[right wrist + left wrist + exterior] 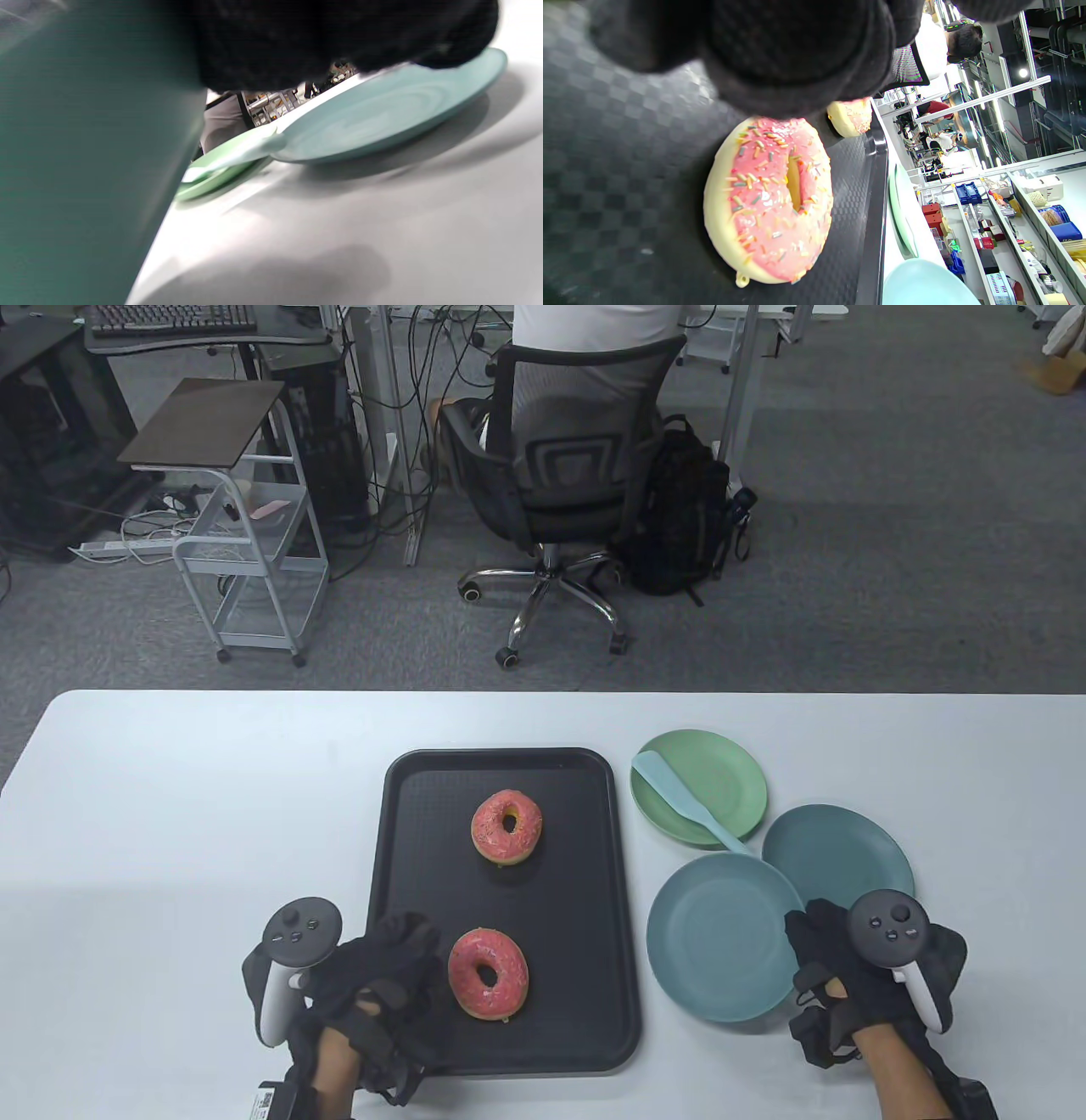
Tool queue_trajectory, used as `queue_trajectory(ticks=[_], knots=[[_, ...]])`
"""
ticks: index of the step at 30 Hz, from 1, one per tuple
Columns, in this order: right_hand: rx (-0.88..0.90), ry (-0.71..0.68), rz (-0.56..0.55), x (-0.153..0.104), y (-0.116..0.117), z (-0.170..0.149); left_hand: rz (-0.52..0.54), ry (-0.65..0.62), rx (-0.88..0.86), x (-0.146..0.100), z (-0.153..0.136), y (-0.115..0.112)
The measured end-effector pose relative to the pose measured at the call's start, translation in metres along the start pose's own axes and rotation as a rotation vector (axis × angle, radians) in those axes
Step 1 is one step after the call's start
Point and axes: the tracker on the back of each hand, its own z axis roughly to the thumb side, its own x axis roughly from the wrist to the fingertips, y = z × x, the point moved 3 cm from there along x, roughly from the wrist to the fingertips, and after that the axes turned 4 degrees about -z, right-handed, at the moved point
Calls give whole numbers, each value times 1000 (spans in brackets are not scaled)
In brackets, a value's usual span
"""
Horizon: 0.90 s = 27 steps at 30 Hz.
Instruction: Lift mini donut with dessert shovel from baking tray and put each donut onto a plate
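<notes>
Two pink-iced donuts with sprinkles lie on a black baking tray (585, 950): the near donut (488, 973) (772, 199) and the far donut (507, 826) (850, 118). My left hand (382, 976) rests on the tray's near left corner, holding nothing, its fingers (797, 55) just left of the near donut. A pale blue dessert shovel (679, 799) (237, 152) lies across the green plate (730, 789), its handle reaching the front teal plate (721, 950) (382, 114). My right hand (836, 967) sits at that plate's right rim, its fingers loose and empty.
A darker teal plate (848, 848) (85, 148) sits behind my right hand. All three plates hold no donut. The white table (170, 814) ends at a far edge, with an office chair (568, 475) and a seated person beyond it.
</notes>
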Motion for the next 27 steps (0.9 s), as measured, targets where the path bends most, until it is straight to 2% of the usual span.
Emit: queue_trajectory(ticks=[4,9,12,27], knots=[[-36,25,40,1,5,-3,-4,5,3,0,0,-1],[-186,146,229,1,18,-15,-2,14,16,1,-1,-1],[-229,160,265,1,24,-16,-2,18,17,1,-2,0],[-392,194,311,1,46,-21,-8,34,32,1,-4,-1]])
